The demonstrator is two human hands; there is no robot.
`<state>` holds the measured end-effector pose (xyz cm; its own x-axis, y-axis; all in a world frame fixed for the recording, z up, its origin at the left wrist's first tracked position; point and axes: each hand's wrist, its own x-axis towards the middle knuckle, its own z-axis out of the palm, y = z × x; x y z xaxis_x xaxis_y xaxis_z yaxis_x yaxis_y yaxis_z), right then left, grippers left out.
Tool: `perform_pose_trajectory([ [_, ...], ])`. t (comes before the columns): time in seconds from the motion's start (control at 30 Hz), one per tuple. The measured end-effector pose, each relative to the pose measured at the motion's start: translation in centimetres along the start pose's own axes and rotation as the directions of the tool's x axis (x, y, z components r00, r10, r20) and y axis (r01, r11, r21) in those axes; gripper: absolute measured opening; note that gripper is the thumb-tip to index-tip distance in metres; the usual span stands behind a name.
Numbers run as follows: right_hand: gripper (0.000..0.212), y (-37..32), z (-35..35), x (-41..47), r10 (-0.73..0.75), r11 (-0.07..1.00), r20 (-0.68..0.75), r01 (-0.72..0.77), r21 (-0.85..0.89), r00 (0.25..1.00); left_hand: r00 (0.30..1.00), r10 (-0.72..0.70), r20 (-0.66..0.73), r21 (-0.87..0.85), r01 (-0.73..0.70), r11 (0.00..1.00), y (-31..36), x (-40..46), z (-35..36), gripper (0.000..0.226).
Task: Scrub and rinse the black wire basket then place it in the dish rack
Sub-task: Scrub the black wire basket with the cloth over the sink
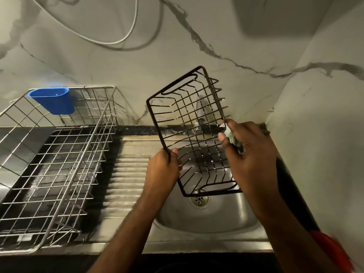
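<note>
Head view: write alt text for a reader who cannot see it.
Over a steel sink, a person's left hand grips the rim of a tilted black wire basket while the right hand holds a pale scrubber against its side. A steel dish rack with a blue cup stands to the left.

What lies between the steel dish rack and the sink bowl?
In the head view, only the ribbed steel drainboard lies between the dish rack and the sink bowl; nothing stands on it.
</note>
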<state>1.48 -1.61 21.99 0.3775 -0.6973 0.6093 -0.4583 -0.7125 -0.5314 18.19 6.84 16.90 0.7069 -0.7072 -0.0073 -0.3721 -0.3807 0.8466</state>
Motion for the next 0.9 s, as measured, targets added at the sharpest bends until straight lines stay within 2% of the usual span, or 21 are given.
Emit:
perform_pose_trajectory([
  [0.17,0.034,0.4,0.1,0.5,0.027,0.999,-0.017,-0.027,0.026,0.999,0.983,0.122,-0.137,-0.028,-0.127,0.992,0.5,-0.7,-0.1,0.027],
  [0.27,0.036,1.2,0.1,0.6,0.072,0.996,0.022,-0.071,-0.047,0.997,0.957,0.211,-0.199,-0.087,-0.232,0.969,1.2,-1.1,-1.0,0.02],
  [0.43,0.04,2.0,0.7,-0.3,0.149,0.964,0.162,-0.106,-0.245,0.975,0.944,0.253,-0.213,0.069,-0.244,0.967,1.9,-0.8,-1.7,0.028],
  [0.53,0.042,1.9,1.1,-0.7,0.158,0.976,0.073,-0.145,-0.161,0.985,0.95,0.243,-0.198,0.142,-0.218,0.966,2.1,-0.9,-1.8,0.025],
  [0.63,0.035,1.6,0.6,-0.3,0.136,0.99,-0.056,-0.134,0.035,0.989,0.935,0.299,-0.188,0.262,-0.246,0.933,2.4,-1.2,-2.0,0.017],
  [0.73,0.03,1.8,0.2,0.7,0.124,0.982,-0.035,-0.118,0.147,0.992,0.913,0.363,-0.186,0.351,-0.283,0.893,2.8,-1.4,-2.0,0.016],
  [0.9,0.016,3.2,1.0,1.4,0.162,0.977,0.136,-0.179,0.118,0.977,0.861,0.469,-0.195,0.354,-0.384,0.853,3.7,-2.0,-2.0,0.008],
])
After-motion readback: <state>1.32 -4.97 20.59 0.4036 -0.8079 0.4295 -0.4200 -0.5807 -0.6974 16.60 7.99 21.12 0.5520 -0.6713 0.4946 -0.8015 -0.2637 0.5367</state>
